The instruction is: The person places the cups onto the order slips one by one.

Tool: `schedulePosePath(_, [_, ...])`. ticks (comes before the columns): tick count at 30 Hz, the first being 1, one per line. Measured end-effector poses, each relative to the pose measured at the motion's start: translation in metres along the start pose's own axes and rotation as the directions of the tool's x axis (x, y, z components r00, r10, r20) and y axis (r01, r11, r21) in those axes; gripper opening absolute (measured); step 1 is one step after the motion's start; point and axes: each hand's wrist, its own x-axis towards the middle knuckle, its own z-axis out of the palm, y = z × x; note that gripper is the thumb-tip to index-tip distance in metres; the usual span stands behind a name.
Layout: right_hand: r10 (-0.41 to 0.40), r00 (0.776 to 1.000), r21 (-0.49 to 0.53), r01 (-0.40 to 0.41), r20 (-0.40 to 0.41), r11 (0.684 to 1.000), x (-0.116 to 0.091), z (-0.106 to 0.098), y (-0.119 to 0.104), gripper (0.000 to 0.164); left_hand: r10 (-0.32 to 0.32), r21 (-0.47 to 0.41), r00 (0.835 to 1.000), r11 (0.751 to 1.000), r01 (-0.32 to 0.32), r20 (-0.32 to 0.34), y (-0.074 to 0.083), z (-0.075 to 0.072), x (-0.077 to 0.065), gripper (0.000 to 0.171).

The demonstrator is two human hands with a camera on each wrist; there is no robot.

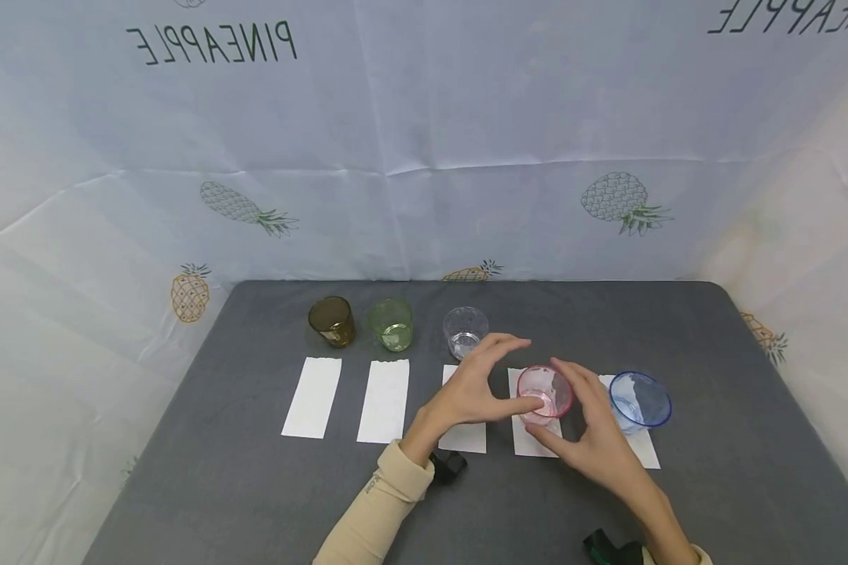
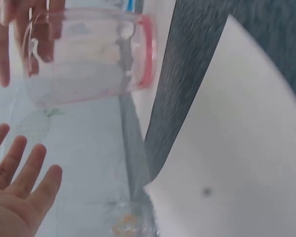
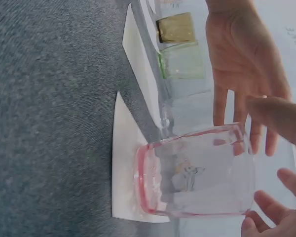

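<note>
A clear glass with a pink rim and base stands upright on a white paper strip right of the table's middle. My left hand is at its left side, fingers spread and thumb pointing toward it in the head view. On the other side my right hand curves loosely near the glass, thumb and fingers parted, fingertips right at the rim in the right wrist view. A gap shows between the left fingers and the pink glass in the left wrist view.
A blue-rimmed glass stands on the rightmost strip, close to my right hand. Behind the other strips are a brown glass, a green glass and a clear glass. A printed cloth hangs behind the grey table.
</note>
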Motion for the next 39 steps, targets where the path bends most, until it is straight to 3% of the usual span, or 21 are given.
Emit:
schedulePosePath(7, [-0.061, 0.998, 0.042, 0.062, -0.026, 0.997, 0.002, -0.001, -0.012, 0.097, -0.019, -0.002, 0.998, 1.0, 0.019, -0.053, -0.005, -0.021, 0.0, 0.074])
schedulePosePath(16, [-0.048, 0.999, 0.104, 0.046, 0.02, 0.994, 0.006, 0.007, -0.03, 0.098, 0.011, 0.043, 0.992, 0.999, -0.005, -0.122, -0.012, -0.053, 0.005, 0.076])
schedulePosePath(26, [-0.068, 0.994, 0.12, 0.057, 0.09, 0.991, 0.009, 0.032, -0.046, 0.091, -0.049, 0.061, 0.995, 0.997, 0.055, -0.091, -0.026, -0.082, 0.016, 0.081])
schedulePosePath(33, [-0.121, 0.984, 0.097, 0.109, 0.129, 0.989, 0.008, 0.049, -0.049, 0.086, -0.068, 0.07, 0.997, 0.995, 0.071, -0.039, -0.036, -0.091, 0.021, 0.085])
schedulePosePath(39, [-0.105, 0.982, 0.095, 0.091, 0.157, 0.991, 0.007, 0.061, -0.047, 0.086, -0.102, 0.047, 0.995, 0.994, 0.102, 0.01, -0.045, -0.097, 0.022, 0.088])
